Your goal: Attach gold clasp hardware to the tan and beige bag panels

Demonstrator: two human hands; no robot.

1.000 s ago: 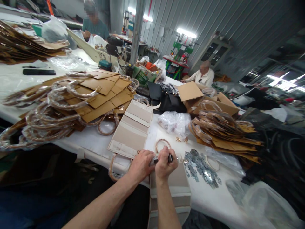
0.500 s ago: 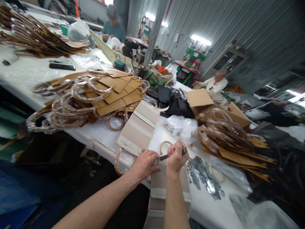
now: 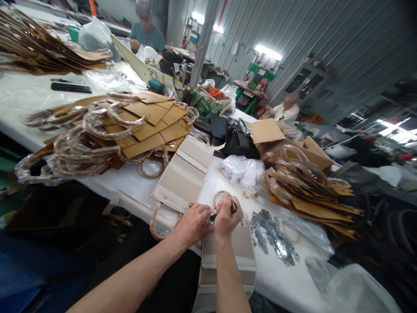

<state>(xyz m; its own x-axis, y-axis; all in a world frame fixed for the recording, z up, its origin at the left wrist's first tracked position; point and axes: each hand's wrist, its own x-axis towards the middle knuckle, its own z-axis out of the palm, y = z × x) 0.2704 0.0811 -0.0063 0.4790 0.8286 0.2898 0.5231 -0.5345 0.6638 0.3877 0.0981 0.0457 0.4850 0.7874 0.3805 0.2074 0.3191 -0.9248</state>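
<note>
A beige bag panel (image 3: 243, 248) lies on the table beneath my hands, running down towards me. My left hand (image 3: 195, 219) presses on its upper left corner, thumb and fingers closed around a spot I cannot see into. In a fist, my right hand (image 3: 227, 216) grips a dark-handled tool (image 3: 233, 208); its dark shaft points left at my left fingertips, and the tip is hidden. A curved brown handle (image 3: 216, 198) shows just behind that fist. Left of it lies another beige bag panel (image 3: 184, 174), unfolded, with a wrapped handle (image 3: 153, 221) at its near edge.
Thin metal plates (image 3: 275, 239) lie heaped at right, near small gold fittings (image 3: 250, 195). Stacks of brown bag pieces (image 3: 146, 117) with wrapped handles flank the work. Behind are plastic bags (image 3: 243, 169), a black bag (image 3: 239, 141) and a carton (image 3: 306, 152). Two people sit farther back.
The view has shifted slightly, so everything sits further left. The tool's shaft shows less now, with my right fist closer to my left fingers. Both hands keep their hold.
</note>
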